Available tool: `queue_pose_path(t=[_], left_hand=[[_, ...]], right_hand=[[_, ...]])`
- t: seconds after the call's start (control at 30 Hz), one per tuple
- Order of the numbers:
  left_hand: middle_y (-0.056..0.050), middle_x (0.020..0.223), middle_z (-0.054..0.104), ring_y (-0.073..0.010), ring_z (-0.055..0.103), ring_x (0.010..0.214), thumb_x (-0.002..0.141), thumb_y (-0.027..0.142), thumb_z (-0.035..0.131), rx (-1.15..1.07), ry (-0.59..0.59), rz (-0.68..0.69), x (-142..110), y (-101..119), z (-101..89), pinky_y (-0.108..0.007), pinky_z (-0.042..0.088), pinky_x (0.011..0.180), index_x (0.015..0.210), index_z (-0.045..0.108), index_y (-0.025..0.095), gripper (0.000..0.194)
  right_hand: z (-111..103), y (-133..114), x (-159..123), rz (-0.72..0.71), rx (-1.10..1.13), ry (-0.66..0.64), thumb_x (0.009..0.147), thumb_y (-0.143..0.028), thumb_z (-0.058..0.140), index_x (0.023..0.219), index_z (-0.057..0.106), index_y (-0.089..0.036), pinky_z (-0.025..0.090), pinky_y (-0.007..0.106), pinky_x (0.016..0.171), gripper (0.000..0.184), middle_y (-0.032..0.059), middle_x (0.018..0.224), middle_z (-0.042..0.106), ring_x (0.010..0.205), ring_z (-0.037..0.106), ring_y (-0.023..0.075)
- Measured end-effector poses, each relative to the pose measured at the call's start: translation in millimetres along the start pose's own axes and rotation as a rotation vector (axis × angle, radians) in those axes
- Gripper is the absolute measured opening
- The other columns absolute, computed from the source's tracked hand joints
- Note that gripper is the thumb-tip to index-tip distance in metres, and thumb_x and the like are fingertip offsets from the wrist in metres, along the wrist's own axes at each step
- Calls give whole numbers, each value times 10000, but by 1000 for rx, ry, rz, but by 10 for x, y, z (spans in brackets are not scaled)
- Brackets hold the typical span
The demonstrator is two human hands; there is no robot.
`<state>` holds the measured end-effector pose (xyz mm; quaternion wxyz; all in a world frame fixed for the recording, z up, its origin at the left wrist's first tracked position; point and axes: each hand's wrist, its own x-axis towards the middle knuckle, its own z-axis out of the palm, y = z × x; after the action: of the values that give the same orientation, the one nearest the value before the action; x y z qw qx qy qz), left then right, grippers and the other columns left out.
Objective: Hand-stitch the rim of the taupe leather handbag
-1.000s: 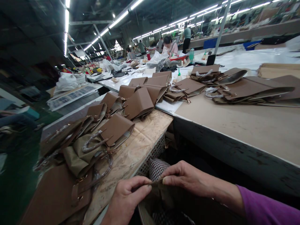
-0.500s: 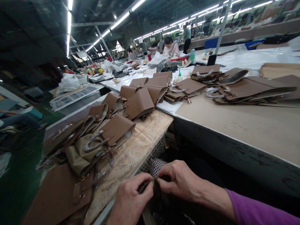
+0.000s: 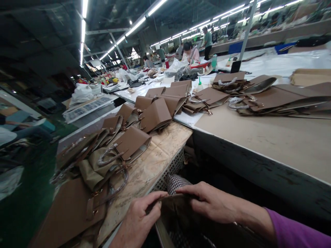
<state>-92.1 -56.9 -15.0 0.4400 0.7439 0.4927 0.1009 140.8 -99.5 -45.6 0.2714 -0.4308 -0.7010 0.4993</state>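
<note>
Low in front of me, at my lap, is a handbag (image 3: 178, 210) with a dark olive inside and a thin brown rim; most of it lies in shadow. My left hand (image 3: 141, 215) pinches the left part of that rim between thumb and fingers. Over the rim's right part, my right hand (image 3: 212, 203) is closed, with its index finger stretched along the edge and the thumb below. A short stretch of rim shows between the two hands. Black-and-white checked cloth (image 3: 177, 184) shows just beyond the rim.
Brown handbags (image 3: 134, 141) with plastic-wrapped handles lie heaped on the worn wooden table (image 3: 168, 137) at left. More handbags (image 3: 281, 96) lie on the right-hand table (image 3: 258, 134). A green-tipped bottle (image 3: 200, 85) stands behind them. Other people (image 3: 192, 53) are farther back.
My hands have drawn apart along the rim, the right one moving right and the left slightly left. More of the handbag's rim and dark inside now shows between them.
</note>
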Motion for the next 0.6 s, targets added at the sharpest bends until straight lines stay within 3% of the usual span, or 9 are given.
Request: queue_pose_path(t=[0.13, 0.27, 0.43, 0.6], left_hand=[[-45, 1096, 735, -206, 678, 1028, 805, 262, 587, -264, 63, -75, -65, -62, 41, -251, 518, 904, 1139, 620, 193, 342], [-39, 1029, 725, -207, 670, 982, 845, 271, 590, -264, -33, -107, -118, -11, 39, -262, 514, 867, 1050, 628, 176, 228], [7, 836, 715, -185, 654, 812, 891, 319, 547, -38, 34, -90, -180, 150, 22, -228, 468, 697, 942, 693, 184, 206], [24, 881, 751, -177, 675, 830, 913, 277, 500, 276, 137, 20, -222, 195, 41, -226, 450, 737, 966, 742, 240, 250]], right_hand=[[8, 12, -85, 47, 37, 3, 770, -120, 501, 1142, 666, -177, 463, 252, 735, 410, 36, 991, 707, 823, 617, 181], [26, 36, -114, 43, -7, 3, 887, -230, 487, 1086, 690, -170, 461, 243, 701, 291, 39, 921, 716, 777, 623, 172], [57, 33, -33, -25, -188, 10, 966, -348, 441, 1138, 655, -203, 418, 228, 624, 310, 36, 849, 695, 715, 613, 157], [164, 17, 89, -57, -477, -8, 969, -271, 429, 808, 640, -168, 273, 247, 513, 285, 11, 615, 576, 520, 468, 112]])
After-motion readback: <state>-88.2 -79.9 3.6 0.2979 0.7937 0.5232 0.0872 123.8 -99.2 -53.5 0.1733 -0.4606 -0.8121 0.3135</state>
